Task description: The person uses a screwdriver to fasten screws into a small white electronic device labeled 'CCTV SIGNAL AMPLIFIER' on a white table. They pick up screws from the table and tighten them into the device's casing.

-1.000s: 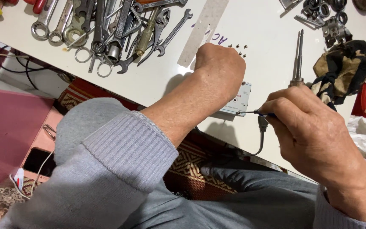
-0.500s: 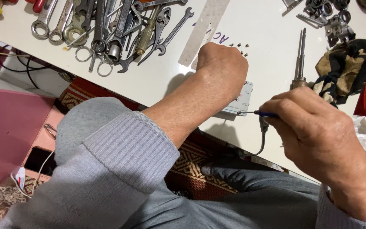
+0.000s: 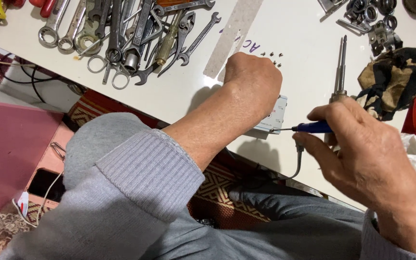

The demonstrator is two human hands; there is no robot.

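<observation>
Your left hand (image 3: 251, 82) is resting in the middle of the frame, curled into a loose fist and pressing down on a small pale grey box (image 3: 271, 118) at the near edge of the white table (image 3: 294, 33). Its grip is closed over the box, though the fingers are hidden under the knuckles, so you cannot tell exactly how they are clasping it. Only the box's right end is showing past your wrist.

Your right hand (image 3: 369, 166) is sitting at the lower right of the frame, pinching a blue-handled screwdriver (image 3: 309, 127) narrowly between thumb and fingertips. The thin tip is pointing left and touching the side of the box. A grey cable (image 3: 296, 166) is hanging down from beside that hand, over the table edge.

A few tiny screws (image 3: 271, 57) are lying just above your left knuckles. A heap of wrenches and pliers (image 3: 131, 33) is filling the upper left of the frame, a long metal tool (image 3: 341, 67) is lying upright above your right hand, and a crumpled dark work glove (image 3: 396, 79) is sitting at the right.
</observation>
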